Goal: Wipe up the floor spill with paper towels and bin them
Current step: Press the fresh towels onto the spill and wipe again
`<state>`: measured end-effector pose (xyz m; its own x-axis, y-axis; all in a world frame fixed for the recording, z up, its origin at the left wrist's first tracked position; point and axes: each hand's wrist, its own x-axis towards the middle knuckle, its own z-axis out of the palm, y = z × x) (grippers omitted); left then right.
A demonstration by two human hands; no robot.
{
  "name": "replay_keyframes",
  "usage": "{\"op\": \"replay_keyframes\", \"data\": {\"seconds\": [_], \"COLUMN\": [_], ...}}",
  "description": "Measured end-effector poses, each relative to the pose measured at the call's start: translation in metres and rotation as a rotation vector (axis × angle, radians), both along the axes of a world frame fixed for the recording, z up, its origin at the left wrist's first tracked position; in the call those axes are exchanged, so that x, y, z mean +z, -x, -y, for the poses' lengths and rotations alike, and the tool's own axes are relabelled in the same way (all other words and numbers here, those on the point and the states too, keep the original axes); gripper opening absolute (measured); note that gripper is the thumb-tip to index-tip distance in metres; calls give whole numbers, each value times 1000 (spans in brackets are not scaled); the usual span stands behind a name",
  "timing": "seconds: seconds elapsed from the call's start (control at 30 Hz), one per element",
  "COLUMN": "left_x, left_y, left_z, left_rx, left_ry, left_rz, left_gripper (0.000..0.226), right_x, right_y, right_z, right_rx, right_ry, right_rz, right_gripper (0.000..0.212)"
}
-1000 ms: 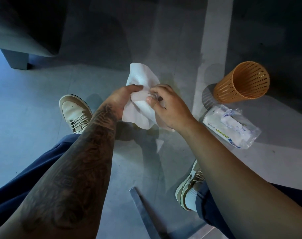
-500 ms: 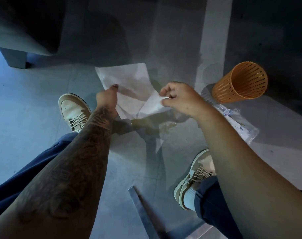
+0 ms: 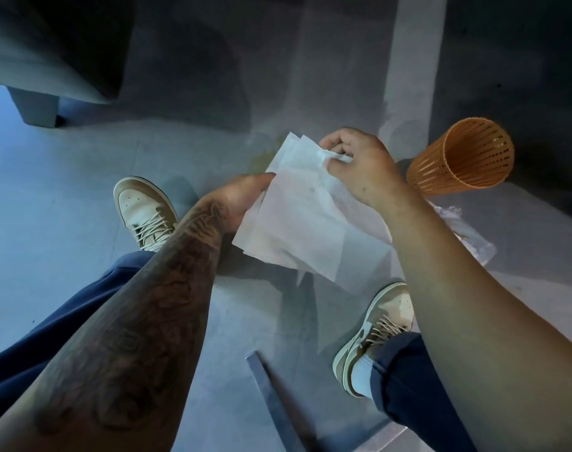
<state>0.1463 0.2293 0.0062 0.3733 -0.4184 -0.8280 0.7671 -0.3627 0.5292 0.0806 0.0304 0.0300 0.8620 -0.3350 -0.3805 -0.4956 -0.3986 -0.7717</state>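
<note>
A white paper towel point(image 3: 297, 220) hangs unfolded in the air above the grey floor, held by both hands. My left hand point(image 3: 242, 200) grips its left edge. My right hand point(image 3: 359, 164) pinches its upper right corner. A yellowish spill point(image 3: 261, 161) shows on the floor just beyond the towel's upper left edge; the towel hides most of it. An orange slotted bin point(image 3: 460, 158) stands on the floor to the right of my right hand.
A clear plastic pack of towels point(image 3: 467, 236) lies on the floor below the bin, partly behind my right arm. My two tan sneakers point(image 3: 144, 210) point(image 3: 376, 331) flank the spot. Grey furniture with a leg point(image 3: 36, 106) stands far left. A metal strip point(image 3: 271, 399) lies near me.
The towel went from bunched between my hands to spread wide, and is now held folded closer to me. My right hand moved up and right; the right foot shifted forward.
</note>
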Motion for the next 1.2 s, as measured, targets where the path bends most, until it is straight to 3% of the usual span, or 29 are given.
{"op": "replay_keyframes", "data": {"seconds": [0.13, 0.2, 0.3, 0.37, 0.47, 0.57, 0.63, 0.7, 0.77, 0.83, 0.93, 1.03, 1.13, 1.2], "left_x": [2, -5, -17, -23, -32, -48, -57, -61, -68, -81, -98, -109, -120, -127], "left_y": [4, 8, 15, 22, 37, 49, 53, 54, 55, 54, 52, 51, 48, 44], "left_z": [-2, -6, -13, -20, -37, -55, -60, -61, -58, -55, -53, -47, -41, -37], "left_rx": [5, -58, -140, -139, -205, -188, -180, -137, -18, 115, 254, 327, 336, 317], "left_ry": [148, 81, -84, -116, -111, -129, -163, -220, -304, -361, -377, -365, -321, -338], "left_rz": [-88, -65, 53, 22, -139, -264, -291, -265, -190, -109, -50, -24, 7, 74], "left_gripper": [63, 56, 26, 19, 52, 63, 62, 43, 13, 5, 18, 28, 19, 11], "right_x": [-19, -27, -44, -62, -93, -114, -121, -123, -131, -132, -138, -140, -149, -157], "right_y": [4, 4, 16, 35, 68, 105, 124, 129, 124, 110, 90, 79, 71, 66], "right_z": [-12, -20, -31, -34, -41, -56, -67, -73, -71, -63, -48, -41, -39, -37], "right_rx": [-72, -85, -151, -304, -512, -528, -610, -696, -788, -834, -834, -592, -302, -285], "right_ry": [15, -23, -93, -116, -340, -501, -763, -962, -997, -1027, -997, -912, -439, -226], "right_rz": [13, 5, -34, -150, -440, -749, -720, -610, -520, -450, -399, -383, -399, -390], "right_gripper": [22, 23, 32, 41, 49, 71, 73, 68, 68, 61, 59, 58, 38, 31]}}
